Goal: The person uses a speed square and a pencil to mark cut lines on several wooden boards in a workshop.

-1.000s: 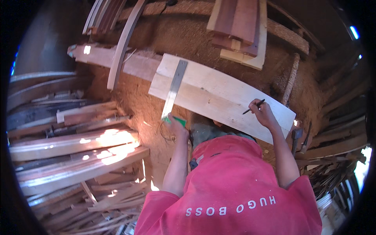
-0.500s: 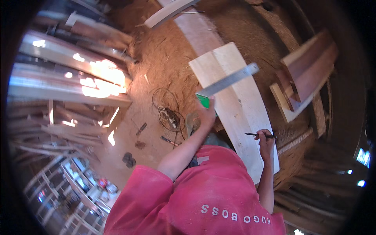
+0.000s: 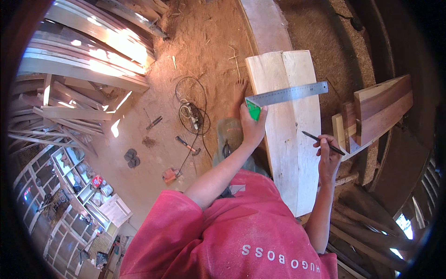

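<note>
In my left hand (image 3: 253, 128) is the green handle of a try square (image 3: 292, 93), my fingers closed around it at the board's left edge. The square's steel blade lies across a pale wooden board (image 3: 290, 153), its end jutting past the right edge. A seam runs lengthwise down the board. My right hand (image 3: 329, 157) grips a slim black pen (image 3: 310, 136) near the board's right edge. The pen's tip points left over the wood, below the blade; whether it touches the surface I cannot tell.
Joined brown boards (image 3: 383, 109) stand on the right. A longer plank (image 3: 267, 25) extends beyond the pale board. On the dusty floor lie a coiled cable (image 3: 190, 114), a hammer (image 3: 188, 145) and pliers (image 3: 154, 122). Stacked timber (image 3: 93, 51) fills the far left.
The square's blade has turned to lie more nearly straight across the board. My right hand and the pen have moved up toward the blade, and the pen has tilted. The whole view has shifted.
</note>
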`<state>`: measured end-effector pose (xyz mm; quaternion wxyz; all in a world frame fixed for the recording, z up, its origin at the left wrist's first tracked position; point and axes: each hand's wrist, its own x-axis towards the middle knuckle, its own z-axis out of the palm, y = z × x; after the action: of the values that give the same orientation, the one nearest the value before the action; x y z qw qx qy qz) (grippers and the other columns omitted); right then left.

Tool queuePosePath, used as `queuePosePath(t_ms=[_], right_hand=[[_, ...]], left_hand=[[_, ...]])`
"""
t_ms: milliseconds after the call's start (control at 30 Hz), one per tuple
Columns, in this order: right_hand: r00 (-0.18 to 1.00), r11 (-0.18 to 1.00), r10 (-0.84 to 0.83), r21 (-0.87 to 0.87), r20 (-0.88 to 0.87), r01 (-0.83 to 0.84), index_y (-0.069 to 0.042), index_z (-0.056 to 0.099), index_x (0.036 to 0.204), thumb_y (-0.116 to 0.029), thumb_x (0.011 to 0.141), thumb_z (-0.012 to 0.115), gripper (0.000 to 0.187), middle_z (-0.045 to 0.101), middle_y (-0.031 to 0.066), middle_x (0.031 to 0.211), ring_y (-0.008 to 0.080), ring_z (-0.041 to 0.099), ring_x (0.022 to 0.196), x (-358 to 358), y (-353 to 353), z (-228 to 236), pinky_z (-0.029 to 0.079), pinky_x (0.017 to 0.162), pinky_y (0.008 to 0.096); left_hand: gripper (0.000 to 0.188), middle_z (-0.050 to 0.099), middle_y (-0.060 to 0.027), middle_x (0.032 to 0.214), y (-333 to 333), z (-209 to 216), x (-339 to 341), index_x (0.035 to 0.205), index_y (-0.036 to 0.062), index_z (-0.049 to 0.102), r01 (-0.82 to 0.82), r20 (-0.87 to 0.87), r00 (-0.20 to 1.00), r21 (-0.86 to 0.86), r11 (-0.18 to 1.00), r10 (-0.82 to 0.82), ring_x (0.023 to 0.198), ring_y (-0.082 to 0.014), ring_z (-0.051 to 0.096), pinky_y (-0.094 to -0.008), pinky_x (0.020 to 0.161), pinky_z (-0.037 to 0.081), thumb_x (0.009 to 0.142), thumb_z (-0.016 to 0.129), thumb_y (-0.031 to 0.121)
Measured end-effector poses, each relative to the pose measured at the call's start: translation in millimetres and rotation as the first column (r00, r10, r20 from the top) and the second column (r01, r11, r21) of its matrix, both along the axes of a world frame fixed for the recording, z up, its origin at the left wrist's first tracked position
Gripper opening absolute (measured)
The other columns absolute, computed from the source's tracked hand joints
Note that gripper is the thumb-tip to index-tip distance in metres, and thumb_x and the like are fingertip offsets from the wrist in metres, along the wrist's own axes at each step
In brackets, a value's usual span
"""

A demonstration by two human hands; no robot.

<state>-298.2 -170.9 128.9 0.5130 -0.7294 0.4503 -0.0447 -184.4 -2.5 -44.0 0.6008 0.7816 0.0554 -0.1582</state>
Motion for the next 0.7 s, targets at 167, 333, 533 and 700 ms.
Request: queuePosePath(t_ms=[167, 333, 533, 700], right_hand=[[0.996, 0.999, 0.04, 0.001, 0.08, -0.04, -0.004, 0.068, 0.102, -0.023, 0.101, 0.06, 0.021, 0.065, 0.0035, 0.083, 0.0074, 0.051, 0.068, 15, 2, 7, 0.04, 0.061, 0.0234], [0.996, 0.998, 0.065, -0.007, 0.062, -0.065, -0.003, 0.068, 0.103, -0.022, 0.101, 0.06, 0.02, 0.065, 0.0036, 0.084, 0.0077, 0.054, 0.07, 16, 2, 5, 0.041, 0.061, 0.0234], [0.996, 0.997, 0.076, -0.014, 0.045, -0.076, -0.003, 0.068, 0.104, -0.023, 0.102, 0.061, 0.021, 0.065, 0.0037, 0.084, 0.008, 0.054, 0.07, 17, 1, 0, 0.041, 0.061, 0.0231], [0.995, 0.996, 0.093, 0.002, 0.018, -0.093, -0.003, 0.068, 0.104, -0.024, 0.101, 0.061, 0.022, 0.066, 0.0037, 0.083, 0.0075, 0.05, 0.068, 28, -3, 1, 0.04, 0.061, 0.0231]], left_hand=[[0.041, 0.062, -0.014, 0.107, -1, 1, 6, 0.119, 0.0002, 0.049, 0.018, -0.014, 1.0, 0.012, 1.0, -0.018, 0.098, -0.0225, 0.06, -0.0382, 0.087, 0.048, 0.096, 0.07, 0.026], [0.04, 0.061, -0.0143, 0.105, 4, -3, 7, 0.118, -0.0005, 0.049, 0.047, 0.005, 0.999, 0.042, 0.998, -0.047, 0.097, -0.0227, 0.06, -0.0383, 0.087, 0.048, 0.096, 0.071, 0.025], [0.041, 0.061, -0.0151, 0.105, 3, 11, 10, 0.118, -0.002, 0.047, 0.041, -0.08, 0.996, -0.05, 0.998, -0.045, 0.097, -0.0231, 0.06, -0.0381, 0.087, 0.048, 0.096, 0.071, 0.023], [0.041, 0.062, -0.0157, 0.104, 1, 23, 15, 0.116, -0.0016, 0.046, -0.006, -0.099, 0.995, -0.114, 0.994, -0.006, 0.095, -0.0232, 0.06, -0.0389, 0.085, 0.049, 0.095, 0.071, 0.023]])
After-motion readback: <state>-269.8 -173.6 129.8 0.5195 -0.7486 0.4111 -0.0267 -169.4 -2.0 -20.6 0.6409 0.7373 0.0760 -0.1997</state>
